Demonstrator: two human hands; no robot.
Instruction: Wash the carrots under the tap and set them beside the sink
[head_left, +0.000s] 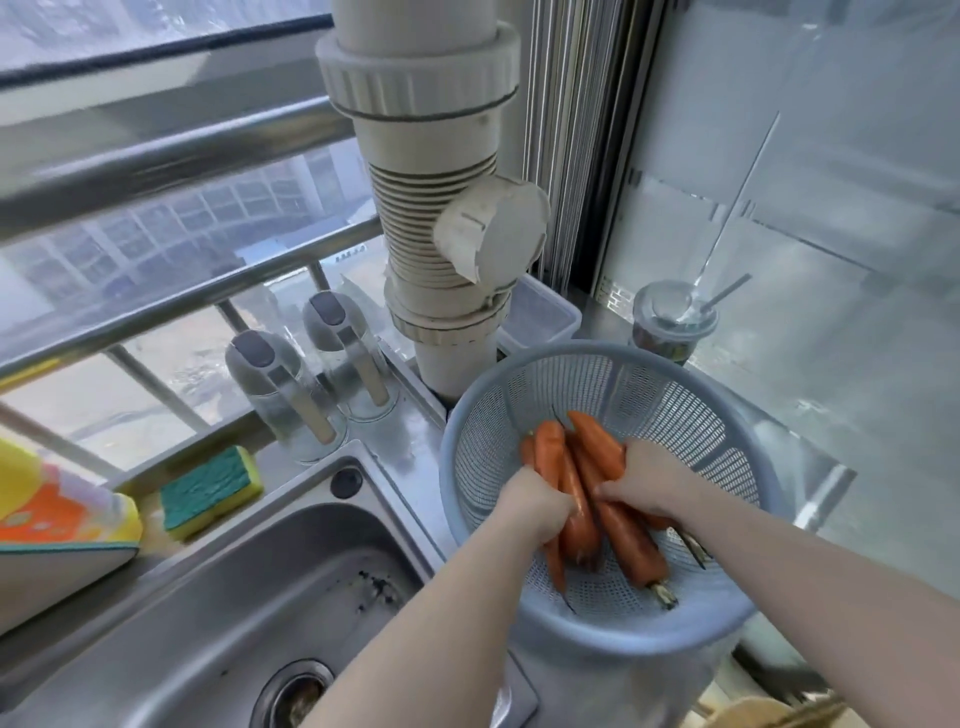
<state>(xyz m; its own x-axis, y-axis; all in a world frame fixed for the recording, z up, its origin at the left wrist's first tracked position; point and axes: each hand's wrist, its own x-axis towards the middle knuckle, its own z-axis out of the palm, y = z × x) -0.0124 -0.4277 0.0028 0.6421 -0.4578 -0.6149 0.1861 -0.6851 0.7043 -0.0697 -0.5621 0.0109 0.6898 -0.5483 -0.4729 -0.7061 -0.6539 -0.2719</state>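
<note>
Two hands work inside blue plastic colander (613, 636), which stands on steel counter (415, 457) just right of sink (208, 597). Sink basin shows dark specks (375, 587) near drain (293, 696); tap not in view. Left hand (535, 506) curls round left carrots; right hand (652, 483) clamps over rest. Carrots (628, 540) lie bunched in colander, apparently gathered for transfer to sink. Behind: green-yellow sponge (210, 491), two lidded glass jugs (291, 395), clear lidded box (545, 317), lidded cup (670, 322).

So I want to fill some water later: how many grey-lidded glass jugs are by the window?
2. One jug stands behind the sink, right of the sponge. The other jug stands beside it, nearer the white pipe. None seems hidden.
</note>
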